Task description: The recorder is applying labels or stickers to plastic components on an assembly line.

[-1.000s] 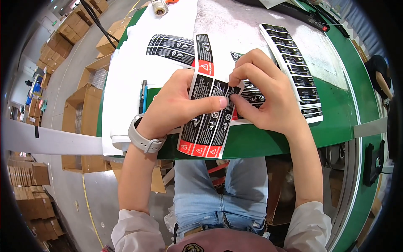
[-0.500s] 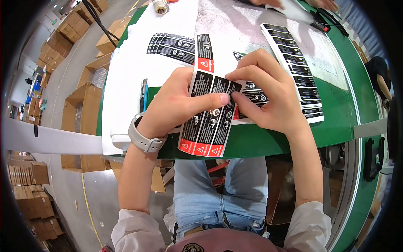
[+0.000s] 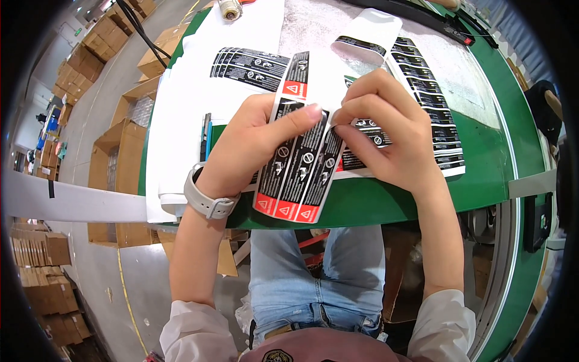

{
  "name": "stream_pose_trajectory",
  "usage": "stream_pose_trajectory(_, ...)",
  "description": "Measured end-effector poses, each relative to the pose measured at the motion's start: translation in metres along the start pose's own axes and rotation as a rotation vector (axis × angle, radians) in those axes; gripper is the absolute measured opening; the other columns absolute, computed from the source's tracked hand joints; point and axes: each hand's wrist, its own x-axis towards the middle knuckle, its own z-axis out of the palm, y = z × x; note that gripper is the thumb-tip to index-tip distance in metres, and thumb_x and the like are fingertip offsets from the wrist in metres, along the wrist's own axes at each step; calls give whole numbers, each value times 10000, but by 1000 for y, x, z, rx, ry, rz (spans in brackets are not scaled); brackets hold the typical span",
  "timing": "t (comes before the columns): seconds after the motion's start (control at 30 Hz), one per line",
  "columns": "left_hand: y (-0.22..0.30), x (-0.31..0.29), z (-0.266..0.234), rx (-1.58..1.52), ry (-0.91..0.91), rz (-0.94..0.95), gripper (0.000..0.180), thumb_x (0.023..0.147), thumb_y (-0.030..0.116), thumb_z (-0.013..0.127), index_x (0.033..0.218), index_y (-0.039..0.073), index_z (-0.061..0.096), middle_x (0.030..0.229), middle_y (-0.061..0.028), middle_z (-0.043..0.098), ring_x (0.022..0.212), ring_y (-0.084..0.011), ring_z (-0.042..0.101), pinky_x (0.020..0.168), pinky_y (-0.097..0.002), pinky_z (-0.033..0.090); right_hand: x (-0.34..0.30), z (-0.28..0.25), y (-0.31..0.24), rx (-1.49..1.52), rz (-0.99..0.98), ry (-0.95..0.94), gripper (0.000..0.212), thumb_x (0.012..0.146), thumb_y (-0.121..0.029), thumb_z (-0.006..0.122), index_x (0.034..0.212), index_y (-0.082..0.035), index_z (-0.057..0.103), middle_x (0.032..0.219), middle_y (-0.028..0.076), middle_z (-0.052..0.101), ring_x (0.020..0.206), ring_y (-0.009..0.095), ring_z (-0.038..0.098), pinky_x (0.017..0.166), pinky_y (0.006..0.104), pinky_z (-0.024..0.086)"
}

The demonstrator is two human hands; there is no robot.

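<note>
My left hand [image 3: 244,139], with a pale watch strap on its wrist, grips a sheet of warning labels [image 3: 301,163] over the near edge of the table. The labels are black with white print and red ends; the thumb lies across the front of the sheet. At the sheet's right edge, my right hand [image 3: 395,136] pinches thumb and forefinger together on a label's edge. More black labels [image 3: 369,134] lie behind the right hand, partly hidden by it.
The green table [image 3: 386,202] holds a fanned set of labels [image 3: 250,66] at left and a long label stack [image 3: 431,102] at right. A white-backed curled sheet [image 3: 371,27] stands beyond my right hand. A roll [image 3: 230,9] lies at the far left; cardboard boxes [image 3: 123,163] stand beside the table.
My left thumb has slid up the sheet, and the sheet's right edge has bent a little at my right fingers. The curled sheet has appeared at the back, where another person's hands were.
</note>
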Motion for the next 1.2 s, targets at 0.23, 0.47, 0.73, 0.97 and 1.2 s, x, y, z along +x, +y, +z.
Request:
stream_pose_trajectory(0.23,-9,10,-14,-268,360,182,198,965,177,595,986,-6,668,909,-76,728,759,-117,702,665,-230,560,0,-16,12,-92,17,417,102,803,-3,669,857,11,583,873,62,566,782,152,581,752,270,470)
stream_pose_trajectory(0.47,-8,11,-18,-383,577,404,276,1019,258,506,1061,7,610,961,-69,711,813,-138,699,707,-259,563,-4,-17,11,290,488,761,131,943,-68,598,1022,33,622,764,24,581,693,84,547,662,230,468)
stream_pose_trajectory(0.73,-5,13,-18,-544,556,408,298,1009,241,468,1118,-1,603,1007,-78,705,881,-181,691,828,-320,543,-7,-24,12,527,604,471,567,915,-88,584,1428,31,371,1032,177,688,892,202,673,769,321,535)
stream_pose_trajectory(0.97,-5,5,-15,-434,262,275,209,927,125,570,986,-62,642,844,-131,715,683,-176,710,624,-268,598,-5,-4,5,195,262,164,788,950,-28,546,1557,-68,46,891,130,698,650,113,644,608,243,542)
stream_pose_trajectory(1.2,-3,4,-15,-469,303,304,221,915,129,583,999,-68,638,852,-142,718,677,-177,713,609,-261,600,-1,-1,-5,156,389,193,831,930,-22,570,1561,-90,33,852,104,696,640,106,641,598,234,541)
